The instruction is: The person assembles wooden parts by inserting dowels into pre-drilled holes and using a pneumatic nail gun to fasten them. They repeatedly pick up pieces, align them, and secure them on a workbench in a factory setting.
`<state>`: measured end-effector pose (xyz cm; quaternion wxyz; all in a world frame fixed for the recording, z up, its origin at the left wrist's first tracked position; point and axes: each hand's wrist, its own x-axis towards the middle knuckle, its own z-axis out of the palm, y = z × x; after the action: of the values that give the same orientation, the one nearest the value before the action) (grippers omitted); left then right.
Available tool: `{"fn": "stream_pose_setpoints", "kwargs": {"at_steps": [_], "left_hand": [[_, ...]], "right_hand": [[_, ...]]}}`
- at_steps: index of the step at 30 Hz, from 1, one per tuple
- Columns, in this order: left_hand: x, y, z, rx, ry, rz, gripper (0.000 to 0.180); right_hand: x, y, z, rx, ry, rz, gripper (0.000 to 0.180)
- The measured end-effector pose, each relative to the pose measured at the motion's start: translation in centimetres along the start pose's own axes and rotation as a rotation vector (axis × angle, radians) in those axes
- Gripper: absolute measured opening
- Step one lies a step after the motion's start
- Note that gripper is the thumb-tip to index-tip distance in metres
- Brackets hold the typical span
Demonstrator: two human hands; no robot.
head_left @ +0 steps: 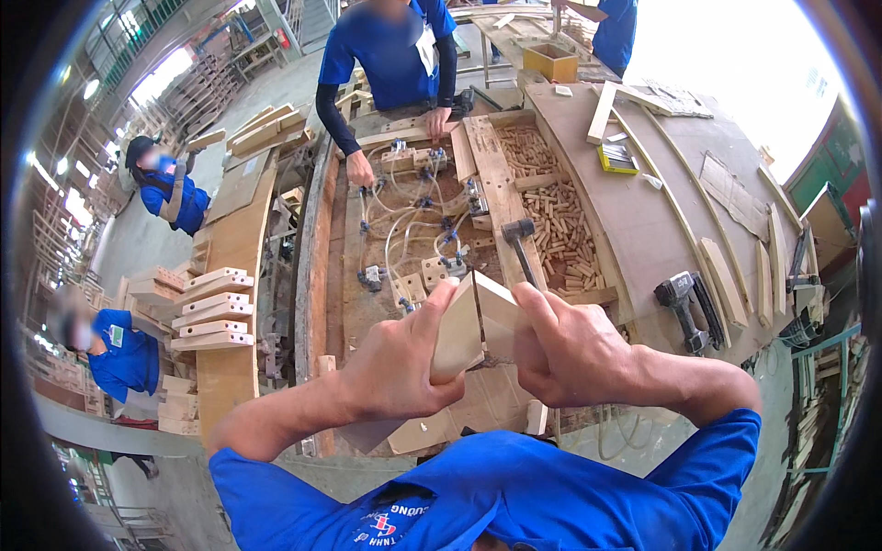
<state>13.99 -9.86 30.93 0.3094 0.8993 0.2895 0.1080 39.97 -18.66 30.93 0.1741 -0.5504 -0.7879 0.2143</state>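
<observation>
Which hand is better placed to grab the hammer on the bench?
Probably the right hand: the hammer lies just beyond it, its handle pointing back toward that side. The left hand sits farther away, gripping the wooden piece.

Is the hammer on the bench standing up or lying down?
Lying down. The hammer rests flat on a wooden board, its dark head toward the far side and its handle pointing back toward the hands, beside the pile of dowels.
</observation>
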Motion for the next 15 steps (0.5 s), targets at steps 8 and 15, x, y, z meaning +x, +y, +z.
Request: {"fn": "stream_pose_setpoints", "kwargs": {"at_steps": [8,15], "left_hand": [[0.5,-0.5,1.0,0.02,-0.037,0.013,0.104],[3.9,-2.3,-1.6,0.29,0.099,0.156,0.1]], "right_hand": [[-0.2,0.3,1.2,-0.018,0.008,0.038,0.077],[2.6,3.2,4.0,0.093,0.346,0.005,0.071]]}}
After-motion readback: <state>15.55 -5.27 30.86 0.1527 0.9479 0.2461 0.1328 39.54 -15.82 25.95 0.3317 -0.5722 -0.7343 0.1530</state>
